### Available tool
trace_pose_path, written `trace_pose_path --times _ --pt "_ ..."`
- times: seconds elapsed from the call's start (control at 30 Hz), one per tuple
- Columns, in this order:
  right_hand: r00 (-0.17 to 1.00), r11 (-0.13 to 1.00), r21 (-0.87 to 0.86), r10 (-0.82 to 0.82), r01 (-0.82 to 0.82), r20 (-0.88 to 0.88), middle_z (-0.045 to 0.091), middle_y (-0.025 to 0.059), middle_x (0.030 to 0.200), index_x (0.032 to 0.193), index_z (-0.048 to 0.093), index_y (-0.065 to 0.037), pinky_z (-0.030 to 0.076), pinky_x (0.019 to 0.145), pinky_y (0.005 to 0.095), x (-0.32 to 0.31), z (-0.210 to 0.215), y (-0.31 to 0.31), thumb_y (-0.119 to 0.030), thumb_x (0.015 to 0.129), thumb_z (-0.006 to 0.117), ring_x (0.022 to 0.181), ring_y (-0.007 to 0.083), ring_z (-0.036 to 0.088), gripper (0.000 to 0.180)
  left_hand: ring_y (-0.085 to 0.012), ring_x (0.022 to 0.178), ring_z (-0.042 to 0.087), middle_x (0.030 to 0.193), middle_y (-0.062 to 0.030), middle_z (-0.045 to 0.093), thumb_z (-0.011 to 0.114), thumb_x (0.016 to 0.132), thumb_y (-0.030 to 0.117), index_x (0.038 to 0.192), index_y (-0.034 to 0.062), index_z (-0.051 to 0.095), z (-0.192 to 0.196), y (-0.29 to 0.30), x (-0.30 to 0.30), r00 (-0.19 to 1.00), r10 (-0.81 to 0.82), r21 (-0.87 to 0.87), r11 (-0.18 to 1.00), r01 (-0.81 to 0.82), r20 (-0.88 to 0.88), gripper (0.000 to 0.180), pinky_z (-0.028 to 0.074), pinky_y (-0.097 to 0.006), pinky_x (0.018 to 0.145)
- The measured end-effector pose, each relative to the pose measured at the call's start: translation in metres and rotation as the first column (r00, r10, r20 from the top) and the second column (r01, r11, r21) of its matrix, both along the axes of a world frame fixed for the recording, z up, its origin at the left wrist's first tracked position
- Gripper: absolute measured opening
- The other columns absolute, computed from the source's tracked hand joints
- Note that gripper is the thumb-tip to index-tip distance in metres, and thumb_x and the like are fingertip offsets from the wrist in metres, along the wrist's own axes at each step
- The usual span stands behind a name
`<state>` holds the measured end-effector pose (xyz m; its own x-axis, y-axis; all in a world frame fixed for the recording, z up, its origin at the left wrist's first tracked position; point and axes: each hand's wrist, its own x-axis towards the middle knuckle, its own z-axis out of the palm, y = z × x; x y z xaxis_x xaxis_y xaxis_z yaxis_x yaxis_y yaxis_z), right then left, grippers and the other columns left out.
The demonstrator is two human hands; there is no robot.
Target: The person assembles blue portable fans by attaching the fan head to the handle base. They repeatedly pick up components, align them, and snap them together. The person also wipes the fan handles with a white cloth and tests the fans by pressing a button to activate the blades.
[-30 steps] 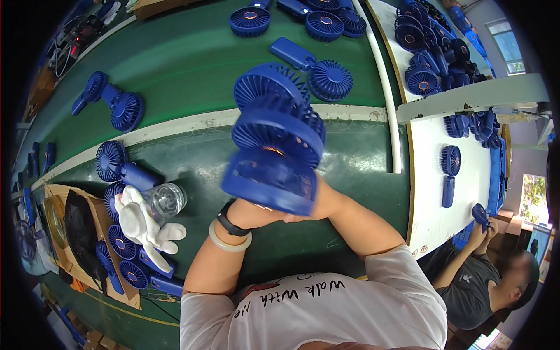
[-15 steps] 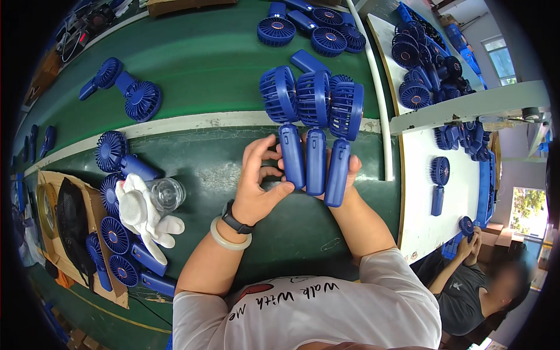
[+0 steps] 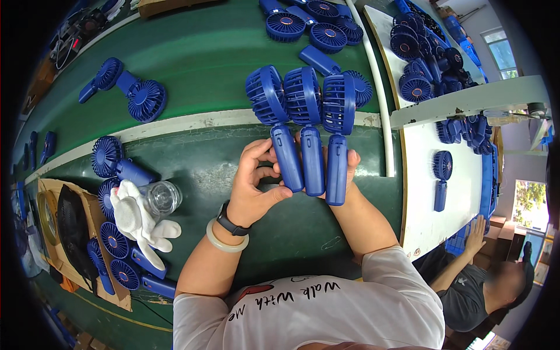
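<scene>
Three blue handheld fans are held side by side in front of me, heads up and slatted cages turned partly sideways: a left fan, a middle fan and a right fan. My left hand grips the left fan's handle from the side, thumb near its lower end and fingertips partly behind it. From behind and the right, my right hand supports the group; its fingers are mostly hidden by the handles. Just beyond the right fan, another blue fan lies on the green belt.
More fans lie on the green belt. At left are white gloves, a clear plastic jar and a cardboard tray. A white pipe borders the white table. A co-worker sits at right.
The three held fans have shifted slightly left, their heads leaning further left. The co-worker's hand, earlier at a fan, is now raised with fingers extended.
</scene>
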<state>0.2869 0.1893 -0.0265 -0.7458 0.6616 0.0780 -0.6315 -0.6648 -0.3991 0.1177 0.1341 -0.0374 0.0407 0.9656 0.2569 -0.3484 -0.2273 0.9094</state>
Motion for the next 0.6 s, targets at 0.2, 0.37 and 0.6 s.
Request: trace_pose_path --times 0.2,0.37,0.6 --pt "0.996 0.999 -0.035 -0.031 0.034 0.078 0.048 0.0266 0.125 0.13 0.041 0.001 0.043 0.094 0.0472 0.0013 0.0036 -0.0022 -0.063 0.064 0.065 0.109 0.0404 0.054 0.095 -0.0143 0.1 0.048 0.125 -0.0079 0.038 0.082 0.066 0.021 0.133 0.0061 0.036 -0.0007 -0.0002 0.0016 1.0 0.005 -0.009 1.0 -0.005 0.029 0.083 0.049 -0.029 0.08" --pt "0.994 0.999 -0.012 -0.035 0.036 0.103 0.047 0.0281 0.126 0.131 0.04 0.002 0.043 0.094 0.0482 0.0003 0.006 -0.0042 -0.066 0.067 0.06 0.108 0.0416 0.055 0.096 -0.0143 0.101 0.047 0.124 -0.0074 0.038 0.082 0.066 0.023 0.133 0.0064 0.034 -0.0049 -0.0022 0.0016 0.999 0.013 -0.023 1.0 -0.012 0.042 0.084 0.048 -0.028 0.081" --pt "1.0 0.998 -0.067 -0.007 0.007 -0.005 0.046 0.0269 0.127 0.131 0.037 0.003 0.04 0.097 0.0493 -0.0026 0.0092 -0.0025 -0.066 0.07 0.058 0.111 0.0421 0.052 0.094 -0.015 0.099 0.049 0.118 -0.0066 0.043 0.083 0.066 0.023 0.131 0.0047 0.032 0.0015 -0.0017 0.0039 1.0 0.003 -0.076 0.997 -0.003 0.004 0.084 0.048 -0.029 0.08"
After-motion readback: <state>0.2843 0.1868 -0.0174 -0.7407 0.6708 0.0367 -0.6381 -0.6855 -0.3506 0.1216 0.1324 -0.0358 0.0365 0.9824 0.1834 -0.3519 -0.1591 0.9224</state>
